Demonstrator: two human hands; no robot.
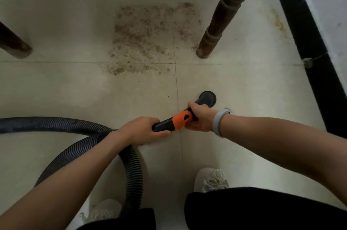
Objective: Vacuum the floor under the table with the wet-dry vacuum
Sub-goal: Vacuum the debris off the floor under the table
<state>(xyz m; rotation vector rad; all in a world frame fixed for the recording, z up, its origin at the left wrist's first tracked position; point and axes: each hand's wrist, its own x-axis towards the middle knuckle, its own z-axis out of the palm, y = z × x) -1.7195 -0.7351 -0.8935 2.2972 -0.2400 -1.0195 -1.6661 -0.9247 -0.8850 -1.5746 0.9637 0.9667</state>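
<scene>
Black ribbed hose (78,130), orange collar (181,121), perhaps.

Two hands are seen, the left hand (144,129) and the right hand (200,119). One hose (75,126) with one orange collar (181,120) and one round nozzle (207,98) is counted. Two dark wooden legs are shown, one turned leg (219,21) and another leg (13,42). One patch of brown crumbs (148,38) is seen, with perhaps a second faint smear (276,19). Two pale shoes are counted, the left shoe (105,211) and the right shoe (211,179). One grey wristband (219,122) is worn.
</scene>
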